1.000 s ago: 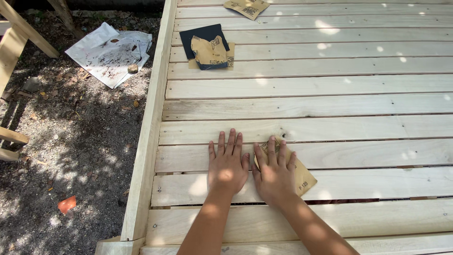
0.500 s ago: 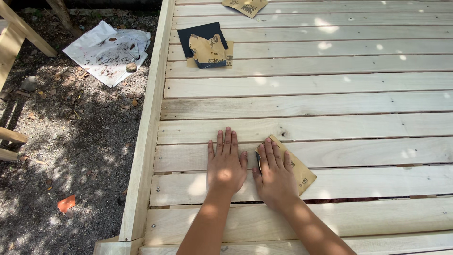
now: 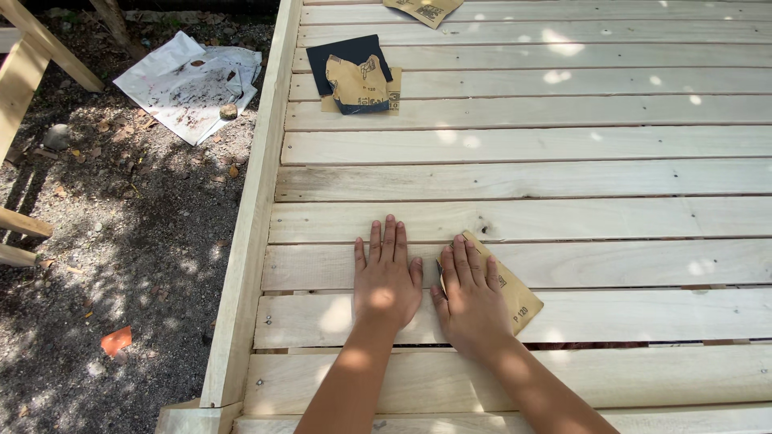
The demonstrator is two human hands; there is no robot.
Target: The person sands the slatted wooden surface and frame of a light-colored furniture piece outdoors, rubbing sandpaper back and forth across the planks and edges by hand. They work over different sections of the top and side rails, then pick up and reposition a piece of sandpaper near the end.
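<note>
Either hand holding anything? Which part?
Right hand presses a sandpaper sheet flat against the boards by its left half, not gripping it. Left hand rests flat on bare wood.

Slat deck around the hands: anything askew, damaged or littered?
Nothing looks broken. The right hand presses a tan sandpaper sheet lying skewed across two slats; the left hand lies flat on bare wood. Loose sandpaper pieces are stacked unevenly farther up, and a crumpled dirty white sheet lies on the gravel beside the deck.

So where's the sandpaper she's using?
The sandpaper lies flat under the right hand on a plank, low in the head view, beside the left hand.
</note>
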